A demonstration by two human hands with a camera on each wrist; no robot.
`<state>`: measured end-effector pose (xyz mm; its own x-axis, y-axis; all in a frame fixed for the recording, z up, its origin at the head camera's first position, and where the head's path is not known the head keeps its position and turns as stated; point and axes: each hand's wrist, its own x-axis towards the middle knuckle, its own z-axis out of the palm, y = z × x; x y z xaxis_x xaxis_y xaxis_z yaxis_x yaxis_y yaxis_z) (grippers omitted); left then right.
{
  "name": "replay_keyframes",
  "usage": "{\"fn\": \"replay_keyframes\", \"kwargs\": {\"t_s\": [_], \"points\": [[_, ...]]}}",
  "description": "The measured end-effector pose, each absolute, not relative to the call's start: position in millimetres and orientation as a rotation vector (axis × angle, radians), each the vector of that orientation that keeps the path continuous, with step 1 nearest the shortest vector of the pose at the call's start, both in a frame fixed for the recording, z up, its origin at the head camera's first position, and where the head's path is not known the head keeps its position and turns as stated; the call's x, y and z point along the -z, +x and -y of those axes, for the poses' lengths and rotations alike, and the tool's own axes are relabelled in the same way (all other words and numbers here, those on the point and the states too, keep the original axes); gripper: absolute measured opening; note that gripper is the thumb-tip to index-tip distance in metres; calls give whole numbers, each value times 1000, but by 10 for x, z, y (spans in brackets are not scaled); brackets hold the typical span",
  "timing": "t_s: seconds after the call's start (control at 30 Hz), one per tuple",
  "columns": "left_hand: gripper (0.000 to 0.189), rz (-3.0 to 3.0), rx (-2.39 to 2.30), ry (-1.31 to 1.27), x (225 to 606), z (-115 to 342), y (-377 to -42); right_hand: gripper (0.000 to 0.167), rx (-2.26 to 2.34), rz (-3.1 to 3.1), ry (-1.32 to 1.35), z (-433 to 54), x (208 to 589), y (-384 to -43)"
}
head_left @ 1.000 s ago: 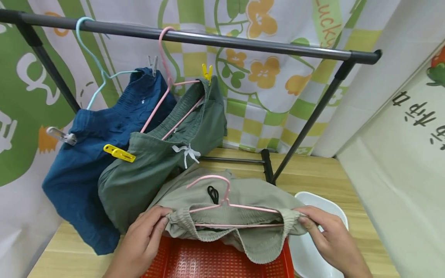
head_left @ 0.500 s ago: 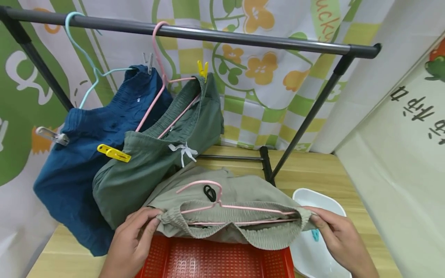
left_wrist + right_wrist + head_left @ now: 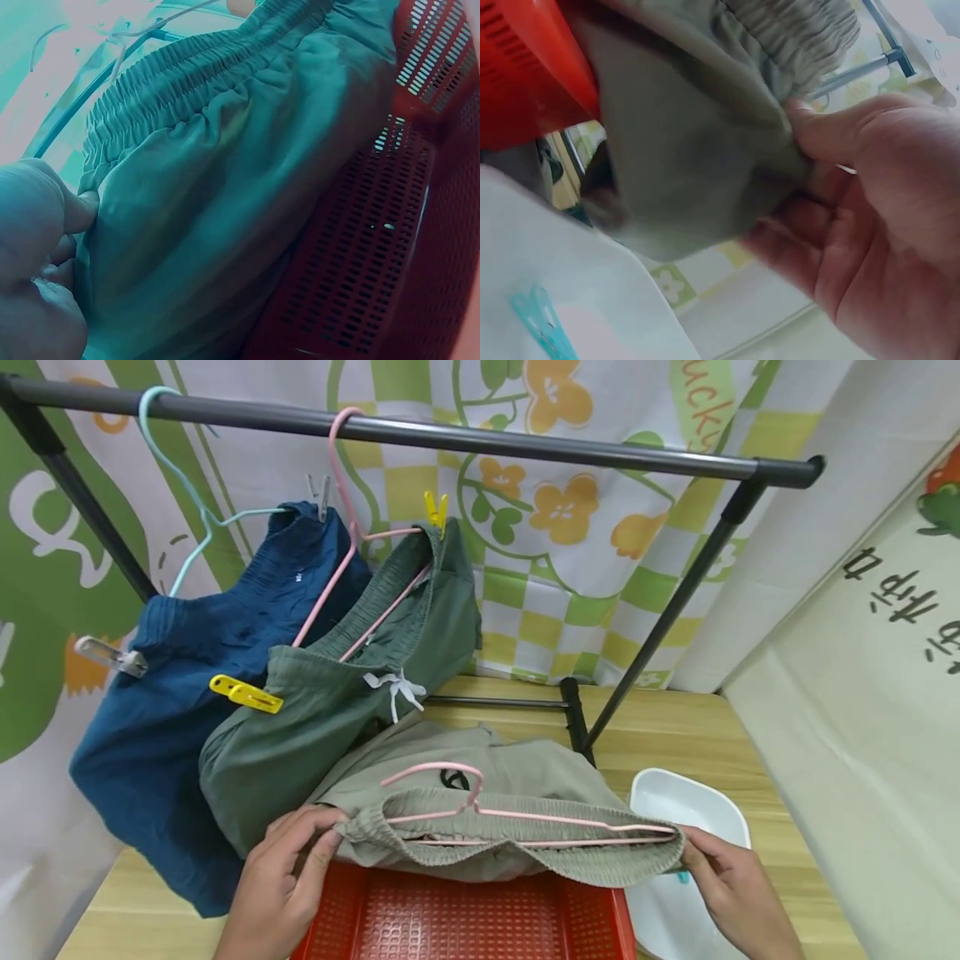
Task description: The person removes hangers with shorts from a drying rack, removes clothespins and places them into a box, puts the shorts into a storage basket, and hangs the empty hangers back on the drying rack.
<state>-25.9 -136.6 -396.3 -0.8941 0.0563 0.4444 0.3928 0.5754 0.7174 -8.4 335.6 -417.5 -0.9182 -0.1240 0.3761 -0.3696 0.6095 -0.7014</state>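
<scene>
Khaki shorts [image 3: 540,768] with an elastic waistband and a black drawstring lie across the back of a red basket [image 3: 457,910]. A pink hanger [image 3: 555,816] sits inside the waistband, its hook pointing up and left. My left hand [image 3: 281,877] pinches the left end of the waistband between thumb and fingers. At the opposite end my right hand [image 3: 738,889] pinches the fabric, thumb on the near side in the right wrist view. The waistband is stretched sideways between both hands, and the hanger's right tip reaches the right end of it.
Blue shorts [image 3: 202,652] and green shorts [image 3: 360,668] hang clipped with clothespins on a black rack [image 3: 555,450]. A white tray [image 3: 697,802] with a turquoise clothespin [image 3: 544,322] stands right of the basket. A patterned curtain hangs behind.
The right end of the waistband has been drawn rightward and the opening has narrowed. The hanger now reaches further right inside it. The head view has shifted slightly.
</scene>
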Motion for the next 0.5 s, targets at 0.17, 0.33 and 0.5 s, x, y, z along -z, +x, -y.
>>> {"fn": "replay_keyframes", "kwargs": {"t_s": [0.17, 0.33, 0.5], "points": [[29, 2434, 1346, -361, 3973, 1376, -238, 28, -1187, 2638, 463, -3375, 4216, -83], [35, 2434, 1278, -465, 4021, 1358, -256, 31, -1309, 2665, 584, -3351, 4193, -86], [37, 2447, 1216, -491, 4041, 1343, -260, 39, -1246, 2698, 594, -3339, 4088, -77]]}}
